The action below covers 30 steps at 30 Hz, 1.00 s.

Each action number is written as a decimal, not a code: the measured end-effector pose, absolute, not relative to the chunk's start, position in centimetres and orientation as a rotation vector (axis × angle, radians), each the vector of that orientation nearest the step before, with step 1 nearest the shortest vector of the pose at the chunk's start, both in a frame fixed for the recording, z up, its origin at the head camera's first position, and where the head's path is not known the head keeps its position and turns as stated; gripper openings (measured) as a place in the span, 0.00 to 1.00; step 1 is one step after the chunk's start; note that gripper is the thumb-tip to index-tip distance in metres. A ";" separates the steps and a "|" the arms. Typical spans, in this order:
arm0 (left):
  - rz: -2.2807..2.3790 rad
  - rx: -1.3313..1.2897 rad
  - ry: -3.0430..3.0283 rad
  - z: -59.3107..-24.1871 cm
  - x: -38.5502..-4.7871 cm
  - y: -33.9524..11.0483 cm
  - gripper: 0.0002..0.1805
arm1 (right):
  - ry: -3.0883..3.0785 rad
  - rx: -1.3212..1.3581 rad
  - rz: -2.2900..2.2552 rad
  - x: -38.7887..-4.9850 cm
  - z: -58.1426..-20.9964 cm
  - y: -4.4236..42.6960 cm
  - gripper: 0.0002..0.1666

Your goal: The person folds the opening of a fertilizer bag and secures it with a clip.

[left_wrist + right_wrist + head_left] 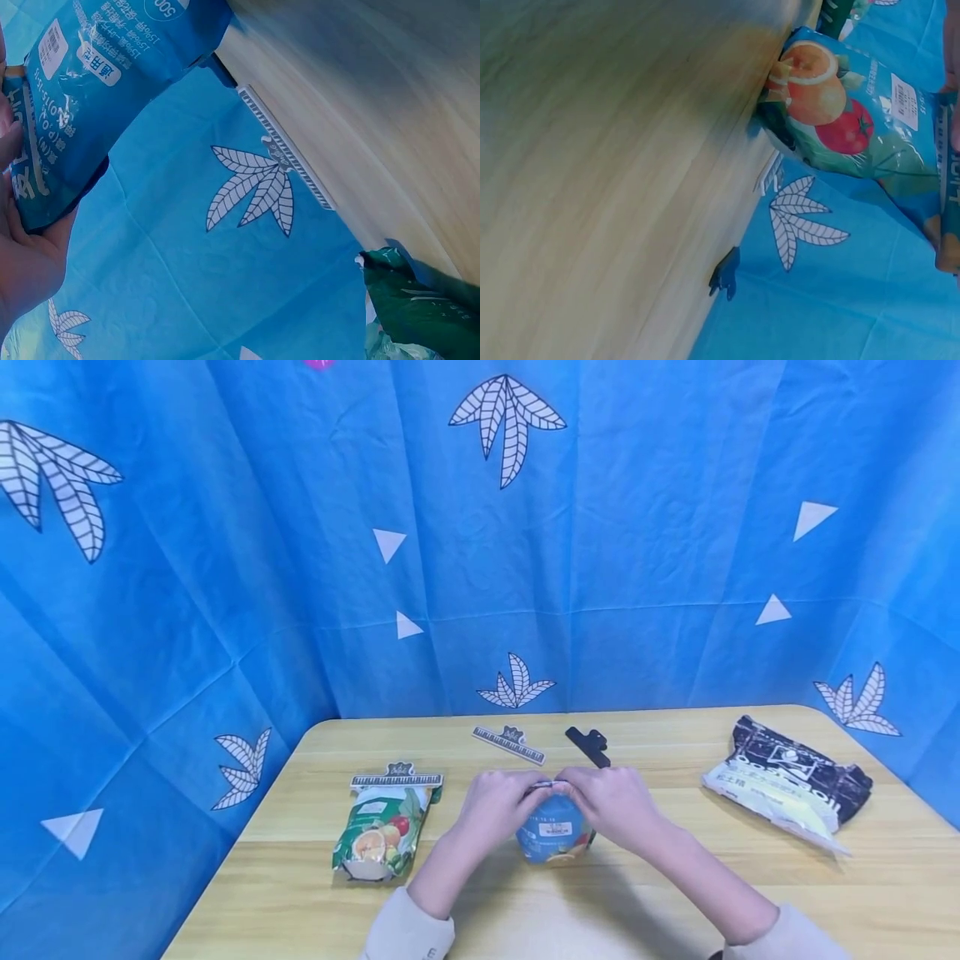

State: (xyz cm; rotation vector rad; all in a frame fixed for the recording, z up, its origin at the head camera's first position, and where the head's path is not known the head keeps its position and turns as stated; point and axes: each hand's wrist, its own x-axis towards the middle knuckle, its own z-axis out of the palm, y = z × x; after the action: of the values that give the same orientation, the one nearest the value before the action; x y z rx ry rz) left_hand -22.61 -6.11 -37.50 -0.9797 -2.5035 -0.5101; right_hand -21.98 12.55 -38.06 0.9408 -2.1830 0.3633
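A blue pouch printed with fruit (553,839) stands on the table between my two hands. My left hand (493,806) pinches the left end of its top edge, thumb toward me. The right end is pinched by my right hand (617,802). In the right wrist view the pouch (847,105) shows oranges and a tomato, and its top looks folded over into a band (950,191). Seen from the left wrist, the same pouch (112,82) has white print and a label, with left-hand fingers (37,270) along its top corner. The hands hide part of the top edge.
To the left lies a green fruit pouch (378,831) with a piano-key clip (397,779) across its top. Behind the hands are another piano-key clip (510,743) and a black clip (588,746). A black-and-white bag (787,781) lies at the right. A blue curtain (637,527) hangs behind the table.
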 end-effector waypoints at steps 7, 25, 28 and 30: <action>-0.538 -0.936 -2.534 -37.5 -22.5 -6.1 0.13 | -2.149 0.856 0.324 -22.0 -38.1 12.2 0.28; -0.607 -0.812 -2.635 -37.2 -22.4 -5.5 0.16 | -2.318 0.835 0.377 -21.9 -37.8 12.5 0.05; -0.744 -0.815 -2.701 -37.0 -22.5 -6.1 0.17 | -2.389 0.880 0.487 -21.9 -37.6 13.4 0.05; -0.798 -0.793 -2.733 -36.8 -22.5 -6.3 0.18 | -2.446 0.859 0.559 -21.9 -37.5 13.9 0.06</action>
State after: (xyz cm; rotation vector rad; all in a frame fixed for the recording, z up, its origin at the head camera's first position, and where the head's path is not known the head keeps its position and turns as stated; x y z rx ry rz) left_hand -22.54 -6.30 -36.83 -0.7929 -2.7327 -0.7980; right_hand -21.85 13.87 -37.50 0.8592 -2.4457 0.5585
